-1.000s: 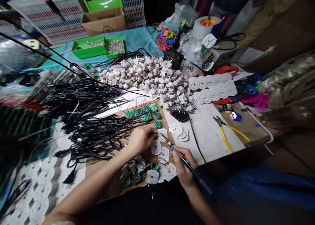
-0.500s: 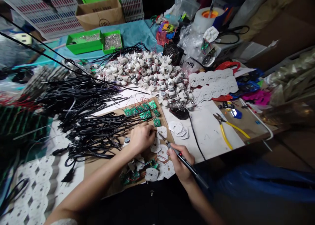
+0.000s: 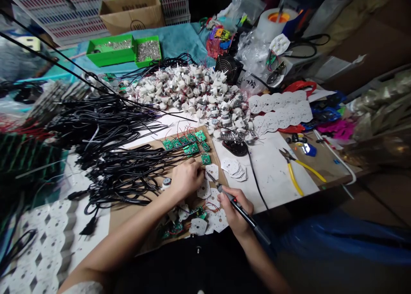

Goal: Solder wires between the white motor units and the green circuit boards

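My right hand (image 3: 234, 214) is closed round a black soldering iron (image 3: 239, 210), whose tip points up-left at a white round board (image 3: 212, 172). My left hand (image 3: 186, 179) rests with curled fingers on the brown cardboard mat (image 3: 128, 214), pinching something small at the board's edge that I cannot make out. More white round boards (image 3: 205, 190) and small green circuit boards (image 3: 201, 214) with red wires lie between and below my hands. A row of green circuit boards (image 3: 189, 146) joined to black cables lies just beyond my left hand.
A tangle of black cables (image 3: 112, 148) fills the left. A heap of small white motors (image 3: 195, 92) lies behind, with a coil iron stand (image 3: 233, 140), yellow-handled pliers (image 3: 297, 169), white perforated panels (image 3: 279, 109), green trays of screws (image 3: 123, 49) and a small black fan (image 3: 227, 67).
The view has shifted slightly. My right hand brought the iron's tip a little nearer the white board by my left fingers. My left hand stays in place.
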A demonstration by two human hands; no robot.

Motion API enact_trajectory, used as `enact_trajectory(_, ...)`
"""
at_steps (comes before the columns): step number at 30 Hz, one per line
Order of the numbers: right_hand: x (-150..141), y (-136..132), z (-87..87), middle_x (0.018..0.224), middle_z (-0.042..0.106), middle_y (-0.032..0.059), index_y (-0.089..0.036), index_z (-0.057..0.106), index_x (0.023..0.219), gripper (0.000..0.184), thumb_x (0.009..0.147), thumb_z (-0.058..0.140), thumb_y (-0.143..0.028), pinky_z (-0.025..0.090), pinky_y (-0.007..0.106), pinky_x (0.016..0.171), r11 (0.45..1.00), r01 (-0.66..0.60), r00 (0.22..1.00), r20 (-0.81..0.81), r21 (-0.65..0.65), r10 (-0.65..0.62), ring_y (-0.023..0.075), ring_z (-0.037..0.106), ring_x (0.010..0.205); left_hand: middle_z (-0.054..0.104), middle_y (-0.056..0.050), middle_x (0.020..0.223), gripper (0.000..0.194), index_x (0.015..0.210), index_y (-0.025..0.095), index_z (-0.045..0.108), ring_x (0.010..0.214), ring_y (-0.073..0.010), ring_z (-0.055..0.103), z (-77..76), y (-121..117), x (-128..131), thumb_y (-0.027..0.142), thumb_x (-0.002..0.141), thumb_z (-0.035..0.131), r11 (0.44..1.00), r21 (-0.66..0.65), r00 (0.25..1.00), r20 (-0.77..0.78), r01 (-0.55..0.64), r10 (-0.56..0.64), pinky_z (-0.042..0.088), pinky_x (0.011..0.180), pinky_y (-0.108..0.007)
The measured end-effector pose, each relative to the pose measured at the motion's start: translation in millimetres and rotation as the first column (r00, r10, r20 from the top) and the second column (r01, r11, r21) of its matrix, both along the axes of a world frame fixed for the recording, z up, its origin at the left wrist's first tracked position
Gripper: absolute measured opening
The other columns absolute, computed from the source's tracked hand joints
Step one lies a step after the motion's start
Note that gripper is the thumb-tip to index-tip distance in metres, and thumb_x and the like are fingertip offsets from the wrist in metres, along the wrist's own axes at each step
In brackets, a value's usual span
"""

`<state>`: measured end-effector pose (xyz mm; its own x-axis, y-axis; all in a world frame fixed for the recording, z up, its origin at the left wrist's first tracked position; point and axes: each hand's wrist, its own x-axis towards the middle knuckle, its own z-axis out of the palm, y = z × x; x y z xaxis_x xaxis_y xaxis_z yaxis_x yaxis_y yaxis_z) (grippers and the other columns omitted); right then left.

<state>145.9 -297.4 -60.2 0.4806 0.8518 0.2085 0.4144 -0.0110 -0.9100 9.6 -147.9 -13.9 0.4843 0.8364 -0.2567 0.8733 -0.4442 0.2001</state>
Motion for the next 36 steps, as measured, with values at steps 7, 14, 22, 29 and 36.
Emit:
enact_trajectory(7, -1, 1, -0.3, 0.079, 0.079, 0.0038, -0.021, 0.072, 0.106, 0.015, 0.095, 0.065, -0.026, 0.064, 0.026, 0.062, 1.000, -0.009, 1.000, 0.008, 0.008, 0.008, 0.0187, 0.077, 0.066, 0.070, -0.008, 0.099, 0.026, 0.094, 0.020, 0.074, 0.086, -0.0230, 0.068, 1.3, 1, 0, 0.031, 0.092, 0.051, 0.999, -0.033, 1.000, 0.005, -0.002, 0.002, 0.041, 0.062, -0.030)
enact_trajectory(14, -4, 3, -0.3, 0.082, 0.078, 0.0046, -0.021, 0.073, 0.104, 0.013, 0.093, 0.066, -0.024, 0.062, 0.027, 0.065, 0.996, 0.007, 0.998, 0.055, 0.083, -0.011, 0.0180, 0.075, 0.068, 0.070, -0.008, 0.100, 0.026, 0.095, 0.020, 0.075, 0.086, -0.0229, 0.068, 3.2, 1, 1, 0.031, 0.092, 0.051, 0.999, -0.045, 1.000, 0.006, -0.010, 0.010, 0.042, 0.063, -0.030)
enact_trajectory(22, -1, -3, -1.6, 0.079, 0.078, 0.0045, -0.020, 0.072, 0.107, 0.017, 0.096, 0.064, -0.032, 0.065, 0.027, 0.060, 0.998, 0.061, 0.993, -0.103, 0.026, -0.058, 0.0193, 0.076, 0.065, 0.069, -0.007, 0.100, 0.025, 0.095, 0.021, 0.074, 0.085, -0.0217, 0.066, 4.8, 1, 1, 0.030, 0.092, 0.051, 0.999, -0.049, 1.000, 0.013, -0.008, 0.009, 0.039, 0.063, -0.030)
enact_trajectory(29, -1, -2, -1.8, 0.078, 0.078, 0.0046, -0.020, 0.072, 0.106, 0.018, 0.097, 0.064, -0.033, 0.066, 0.028, 0.061, 0.996, 0.081, 0.990, -0.118, 0.025, -0.078, 0.0191, 0.076, 0.063, 0.066, -0.005, 0.102, 0.024, 0.098, 0.024, 0.073, 0.086, -0.0193, 0.065, -0.9, 0, -8, 0.033, 0.096, 0.051, 0.999, -0.044, 0.989, 0.149, -0.003, 0.009, 0.042, 0.067, -0.028)
enact_trajectory(36, 0, -2, -0.8, 0.077, 0.077, 0.0047, -0.020, 0.072, 0.105, 0.018, 0.096, 0.064, -0.034, 0.065, 0.028, 0.060, 0.997, 0.075, 0.993, -0.092, 0.019, -0.072, 0.0196, 0.076, 0.064, 0.065, -0.005, 0.105, 0.022, 0.094, 0.024, 0.074, 0.090, -0.0187, 0.065, -0.1, 1, -11, 0.032, 0.095, 0.053, 0.998, -0.064, 0.982, 0.188, 0.027, -0.015, 0.046, 0.073, -0.028)
